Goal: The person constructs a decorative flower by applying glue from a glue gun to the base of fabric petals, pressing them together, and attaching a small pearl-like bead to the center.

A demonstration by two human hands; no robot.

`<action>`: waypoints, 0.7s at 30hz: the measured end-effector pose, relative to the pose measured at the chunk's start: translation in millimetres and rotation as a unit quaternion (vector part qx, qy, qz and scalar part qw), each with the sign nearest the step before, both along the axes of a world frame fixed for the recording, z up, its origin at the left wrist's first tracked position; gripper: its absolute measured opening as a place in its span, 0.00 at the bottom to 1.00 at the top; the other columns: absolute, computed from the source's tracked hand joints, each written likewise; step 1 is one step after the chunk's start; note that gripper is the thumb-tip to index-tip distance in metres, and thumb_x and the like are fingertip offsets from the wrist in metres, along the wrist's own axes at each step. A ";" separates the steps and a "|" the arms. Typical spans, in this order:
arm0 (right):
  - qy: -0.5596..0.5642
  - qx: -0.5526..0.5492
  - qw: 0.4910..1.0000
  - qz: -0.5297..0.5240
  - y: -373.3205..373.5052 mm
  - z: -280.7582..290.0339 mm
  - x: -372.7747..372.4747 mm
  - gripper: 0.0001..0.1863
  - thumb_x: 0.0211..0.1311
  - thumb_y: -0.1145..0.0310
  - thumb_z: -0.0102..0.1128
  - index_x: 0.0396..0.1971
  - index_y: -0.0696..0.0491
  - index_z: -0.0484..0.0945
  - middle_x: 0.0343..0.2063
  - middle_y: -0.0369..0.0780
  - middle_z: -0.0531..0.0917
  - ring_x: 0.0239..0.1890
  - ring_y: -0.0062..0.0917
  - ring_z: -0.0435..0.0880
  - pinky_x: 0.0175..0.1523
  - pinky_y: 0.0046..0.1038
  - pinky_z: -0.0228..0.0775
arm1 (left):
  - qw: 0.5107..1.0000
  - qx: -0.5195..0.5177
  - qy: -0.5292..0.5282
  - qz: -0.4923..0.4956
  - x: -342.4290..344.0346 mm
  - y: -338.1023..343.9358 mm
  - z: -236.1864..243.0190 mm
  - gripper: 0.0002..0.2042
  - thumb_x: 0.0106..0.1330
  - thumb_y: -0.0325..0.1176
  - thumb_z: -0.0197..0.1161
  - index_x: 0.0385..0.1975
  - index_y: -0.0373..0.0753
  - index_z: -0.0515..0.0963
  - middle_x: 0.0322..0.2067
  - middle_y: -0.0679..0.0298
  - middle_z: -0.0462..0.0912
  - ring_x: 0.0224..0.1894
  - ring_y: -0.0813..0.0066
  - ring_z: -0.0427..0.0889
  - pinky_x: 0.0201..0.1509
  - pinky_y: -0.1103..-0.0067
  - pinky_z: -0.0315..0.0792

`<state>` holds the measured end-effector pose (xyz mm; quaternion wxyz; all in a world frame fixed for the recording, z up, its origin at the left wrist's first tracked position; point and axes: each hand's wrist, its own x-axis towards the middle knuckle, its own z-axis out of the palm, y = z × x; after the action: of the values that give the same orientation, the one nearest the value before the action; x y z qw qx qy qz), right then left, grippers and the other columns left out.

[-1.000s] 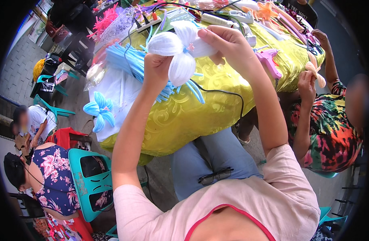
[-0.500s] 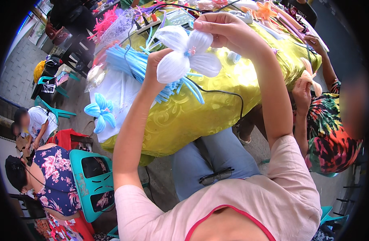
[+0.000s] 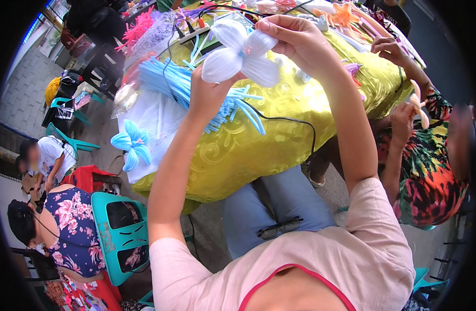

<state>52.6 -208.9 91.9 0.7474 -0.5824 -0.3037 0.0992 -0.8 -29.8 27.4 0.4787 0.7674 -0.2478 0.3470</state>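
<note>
A white fuzzy flower (image 3: 222,67) with a small pink centre is raised over the yellow-covered table. My left hand (image 3: 209,90) is closed at the flower's lower left, its fingertips hidden behind the petals. My right hand (image 3: 300,44) pinches the upper right petal, thumb in front. Just beneath them lies a thick bundle of light blue pipe cleaners (image 3: 170,78), crossed by black cords. Farther left, a finished-looking blue flower (image 3: 133,141) rests on a white sheet (image 3: 155,129). A pink glue gun (image 3: 352,70) is partly hidden behind my right forearm.
The yellow cloth (image 3: 238,155) drapes toward my lap, where glasses (image 3: 279,226) lie. At right, a co-worker (image 3: 419,171) holds a peach flower (image 3: 419,103). A power strip (image 3: 194,33) and assorted craft material sit at the back. People on teal chairs (image 3: 118,238) are at left.
The white flower has turned in my hands and risen slightly; my right hand moved up with it. The co-worker's upper hand has shifted left over the table.
</note>
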 end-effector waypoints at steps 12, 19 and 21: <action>0.038 0.080 0.996 -0.025 21.5 -7.0 -9.7 0.10 0.49 0.68 0.60 0.29 0.59 0.76 0.24 0.36 0.78 0.23 0.13 0.75 0.29 0.11 0.69 | 0.988 -0.136 -0.073 0.024 12.1 9.4 -8.4 0.13 0.41 0.21 0.66 0.30 0.32 0.75 0.34 0.63 0.75 0.34 0.76 0.74 0.39 0.81 0.67; 0.042 0.109 0.993 -0.017 28.7 -7.2 -12.6 0.09 0.50 0.69 0.60 0.28 0.58 0.76 0.24 0.36 0.78 0.24 0.13 0.76 0.29 0.11 0.70 | 0.980 -0.178 -0.088 0.032 15.7 12.5 -10.7 0.12 0.42 0.21 0.66 0.29 0.32 0.75 0.32 0.63 0.74 0.38 0.75 0.72 0.43 0.79 0.64; 0.044 0.125 0.991 -0.014 31.2 -7.6 -13.9 0.08 0.50 0.70 0.60 0.28 0.59 0.76 0.24 0.37 0.78 0.24 0.14 0.76 0.29 0.11 0.69 | 0.978 -0.171 -0.110 0.051 15.8 13.7 -7.8 0.14 0.42 0.22 0.66 0.31 0.32 0.75 0.32 0.63 0.74 0.38 0.74 0.72 0.43 0.78 0.63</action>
<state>38.7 -177.7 84.3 0.8285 -0.4835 -0.2721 0.0758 15.0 -16.2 19.5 0.5547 0.6428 -0.1961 0.4905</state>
